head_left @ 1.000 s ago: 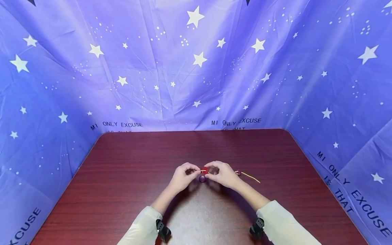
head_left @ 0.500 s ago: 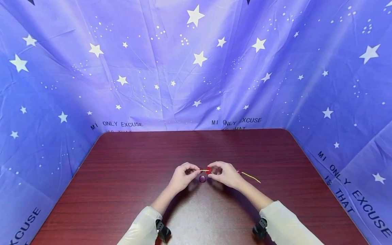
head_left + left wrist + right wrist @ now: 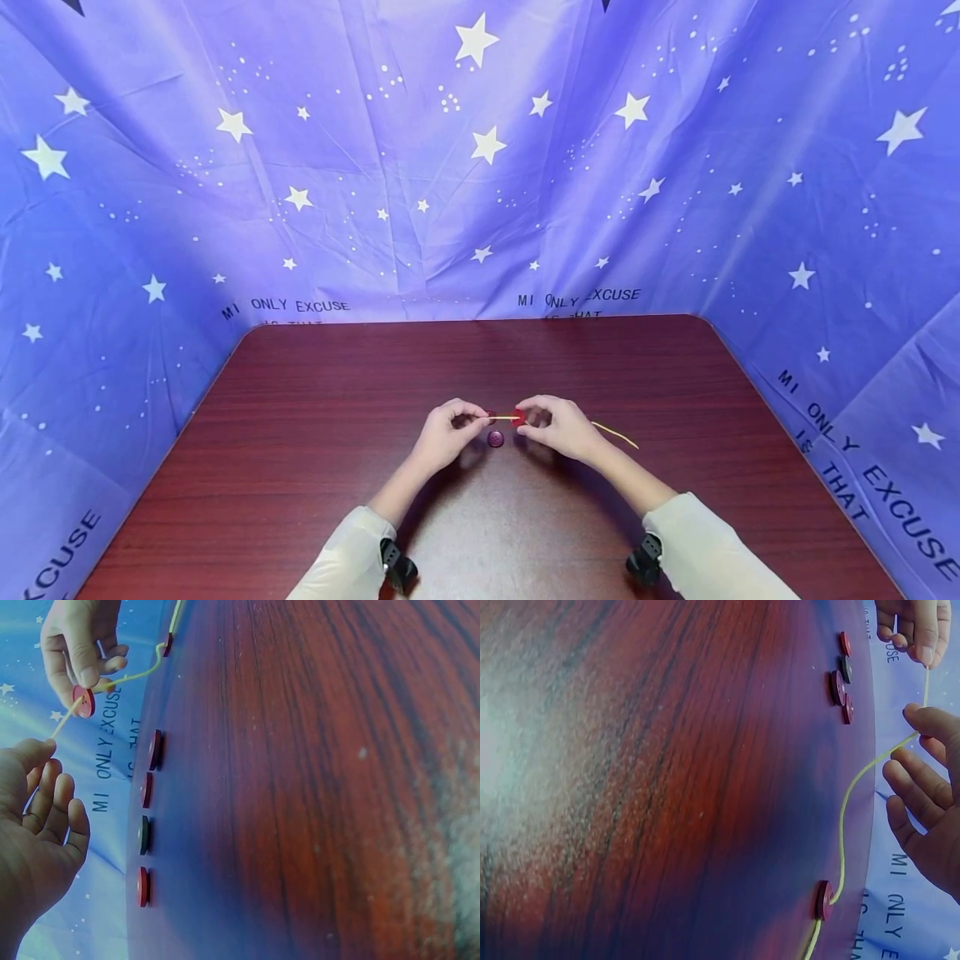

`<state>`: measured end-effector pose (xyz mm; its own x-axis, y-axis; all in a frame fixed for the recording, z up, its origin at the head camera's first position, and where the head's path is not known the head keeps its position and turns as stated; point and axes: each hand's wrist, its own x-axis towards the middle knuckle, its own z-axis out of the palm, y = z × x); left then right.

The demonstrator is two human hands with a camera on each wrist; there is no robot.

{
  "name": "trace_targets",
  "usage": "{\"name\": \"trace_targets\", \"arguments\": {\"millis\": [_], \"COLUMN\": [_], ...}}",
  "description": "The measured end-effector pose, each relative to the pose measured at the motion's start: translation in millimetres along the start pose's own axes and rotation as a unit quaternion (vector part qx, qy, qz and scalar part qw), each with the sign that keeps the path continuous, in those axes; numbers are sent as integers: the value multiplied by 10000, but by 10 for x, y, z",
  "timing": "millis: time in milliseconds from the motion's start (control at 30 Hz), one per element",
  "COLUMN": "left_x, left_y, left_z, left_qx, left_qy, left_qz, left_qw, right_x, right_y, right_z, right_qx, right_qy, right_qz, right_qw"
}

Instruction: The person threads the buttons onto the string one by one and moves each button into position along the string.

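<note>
My left hand (image 3: 444,435) pinches one end of a yellow string (image 3: 501,417) between thumb and index finger. The string passes through a red button (image 3: 84,701), whose rim my right hand (image 3: 561,429) holds between thumb and fingertips, above the table. Between the two hands the string runs straight. Behind the red button it drops in a loose curve to a dark red button (image 3: 824,900) that is threaded on it and stands on edge on the table. In the head view my right hand hides that threaded button.
On the wooden table (image 3: 337,367), several loose buttons lie below the hands: a purple one (image 3: 496,439), a dark one (image 3: 143,835) and red ones, such as the red button (image 3: 142,887) at the row's end. A starry blue cloth (image 3: 420,167) hangs around the table's far and side edges.
My right hand has slid the red button rightward along the string, away from my left hand. More string now shows between them. My left hand has stayed in place.
</note>
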<state>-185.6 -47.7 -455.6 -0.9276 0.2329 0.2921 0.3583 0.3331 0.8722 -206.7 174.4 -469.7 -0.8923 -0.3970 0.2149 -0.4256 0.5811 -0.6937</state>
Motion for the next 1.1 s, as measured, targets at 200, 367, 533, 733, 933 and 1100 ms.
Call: {"name": "trace_targets", "arguments": {"millis": [200, 367, 533, 733, 933, 1100], "left_x": [-8, -8, 17, 55, 55, 53], "left_y": [-7, -7, -152, -398, -425, -425], "left_z": [-4, -17, 27, 80, 62, 55], "left_qx": [-66, -34, 23, -92, -212, -172], "left_qy": [-32, -107, -117, -86, -172, -200], "left_qz": [-162, -229, -312, -312, -183, -150], "left_qw": [9998, 9997, 9994, 9994, 9995, 9995], "right_x": [-23, -46, -67, -88, -116, -140], "right_y": [43, 65, 82, 117, 168, 191], "right_z": [-27, -66, -98, -138, -178, -214], "right_qx": [6, -13, -106, -163, -208, -235], "right_qy": [-31, -45, 8, -10, -63, -36], "right_qz": [96, 156, 57, 117, 260, 359], "right_qw": [9999, 9999, 9999, 9998, 9994, 9991]}}
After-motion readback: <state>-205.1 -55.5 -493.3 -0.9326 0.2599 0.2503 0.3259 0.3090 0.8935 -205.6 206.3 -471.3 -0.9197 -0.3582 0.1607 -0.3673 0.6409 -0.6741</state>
